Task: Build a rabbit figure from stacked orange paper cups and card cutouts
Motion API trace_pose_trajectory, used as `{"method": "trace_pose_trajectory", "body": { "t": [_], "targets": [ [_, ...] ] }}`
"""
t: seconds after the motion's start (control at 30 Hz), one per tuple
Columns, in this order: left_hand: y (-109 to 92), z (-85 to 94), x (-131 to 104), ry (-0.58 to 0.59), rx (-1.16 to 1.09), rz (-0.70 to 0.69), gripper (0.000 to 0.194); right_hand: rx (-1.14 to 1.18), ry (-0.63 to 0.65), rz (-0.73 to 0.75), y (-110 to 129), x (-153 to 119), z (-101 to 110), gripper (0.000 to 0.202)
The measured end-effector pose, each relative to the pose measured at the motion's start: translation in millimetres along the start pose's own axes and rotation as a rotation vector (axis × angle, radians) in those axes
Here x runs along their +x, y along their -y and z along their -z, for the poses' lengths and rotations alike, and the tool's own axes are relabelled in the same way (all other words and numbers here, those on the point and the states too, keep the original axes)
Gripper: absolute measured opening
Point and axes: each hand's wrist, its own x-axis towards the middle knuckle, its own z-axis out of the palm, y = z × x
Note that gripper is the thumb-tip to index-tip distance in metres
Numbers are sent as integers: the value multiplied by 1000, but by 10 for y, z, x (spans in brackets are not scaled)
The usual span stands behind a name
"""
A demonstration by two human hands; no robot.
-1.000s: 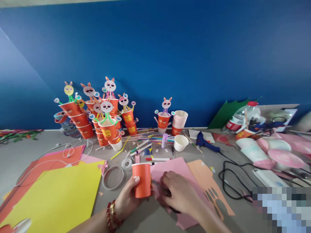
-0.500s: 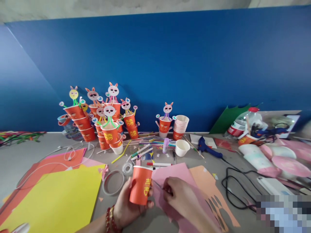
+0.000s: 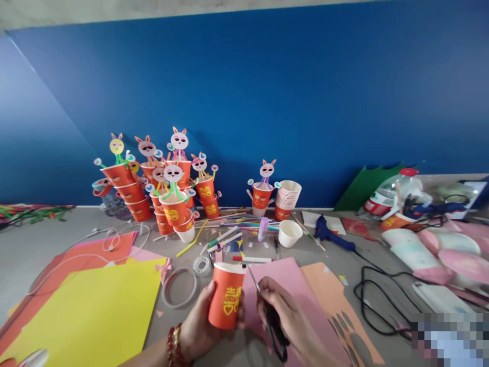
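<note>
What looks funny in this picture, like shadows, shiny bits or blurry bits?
In the head view, big blocky squares hide the bottom right corner; also in the head view, the smooth blue wall looks paler at its far left, and a soft shadow darkens the grey tabletop near the left hand.

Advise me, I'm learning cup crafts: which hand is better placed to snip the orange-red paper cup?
Probably the right hand: it holds black-handled metal scissors, blade near the cup; the left hand holds the cup.
</note>
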Motion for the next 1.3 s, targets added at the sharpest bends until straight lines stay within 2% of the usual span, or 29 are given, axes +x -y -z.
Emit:
{"method": "trace_pose_trajectory", "body": {
  "t": [0.13, 0.27, 0.4, 0.57, 0.7, 0.9, 1.07, 1.17, 1.3],
  "targets": [
    [18, -12, -7, -21, 25, -38, 47, 42, -47, 82, -12, -14, -15, 42],
    [41, -48, 11, -48, 79, -9, 48, 0, -61, 182, 62, -42, 18, 44],
    [99, -83, 22, -88, 187, -86, 43, -71, -9, 196, 93, -58, 7, 46],
    [78, -211, -46, -55, 476, -175, 55, -231, -72, 311, 67, -61, 21, 43],
    [64, -219, -79, -49, 642, -164, 66, -346, -40, 281, 29, -57, 48, 29],
    [145, -80, -24, -55, 346, -89, 57, -317, -42, 287, 7, 9, 72, 27],
    [126, -139, -51, -35, 376, -77, 69, -270, -21, 317, -14, 52, 97, 28],
    [91, -156, -56, -79, 378, -112, 63, -278, -69, 317, -14, 54, 81, 35],
    [25, -123, -73, -122, 359, -181, 47, -295, -146, 276, -1, 30, 39, 31]
  ]
}}
